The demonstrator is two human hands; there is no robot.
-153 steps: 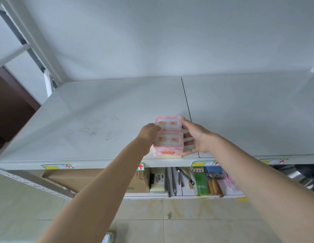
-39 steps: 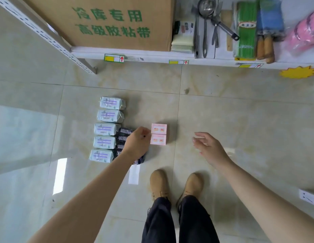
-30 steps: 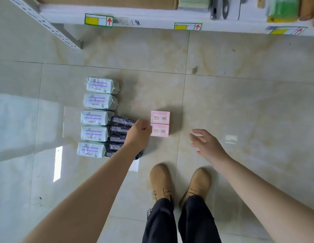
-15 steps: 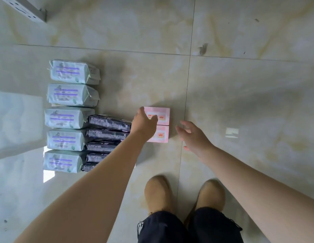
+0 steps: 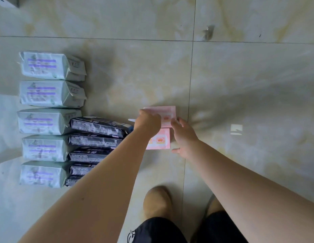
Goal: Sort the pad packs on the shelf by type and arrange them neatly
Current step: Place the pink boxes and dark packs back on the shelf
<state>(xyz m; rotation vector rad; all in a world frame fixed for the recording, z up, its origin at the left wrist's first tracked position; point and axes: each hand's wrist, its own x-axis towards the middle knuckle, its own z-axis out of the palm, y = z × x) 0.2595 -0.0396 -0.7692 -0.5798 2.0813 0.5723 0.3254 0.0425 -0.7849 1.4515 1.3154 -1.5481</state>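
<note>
Two pink pad packs lie on the tiled floor, the far one (image 5: pixel 165 114) touching the near one (image 5: pixel 160 140). My left hand (image 5: pixel 149 122) is closed on the left side of the far pink pack. My right hand (image 5: pixel 183 135) presses its fingers against the right side of both pink packs, thumb by the near one. To the left stands a column of several mint-green packs (image 5: pixel 47 65) with purple print. Between them and my left arm sits a row of several dark navy packs (image 5: pixel 98 127), partly hidden under my forearm.
My tan shoes (image 5: pixel 158 202) stand just below the pink packs. A corner of the shelf frame (image 5: pixel 5 0) shows at the top left. Bare glossy floor tiles (image 5: pixel 249 102) stretch to the right and beyond the packs.
I have bent down from the shelf towards the floor. My right hand moved left onto the pink packs' right side, and my left hand shifted onto the far pink pack.
</note>
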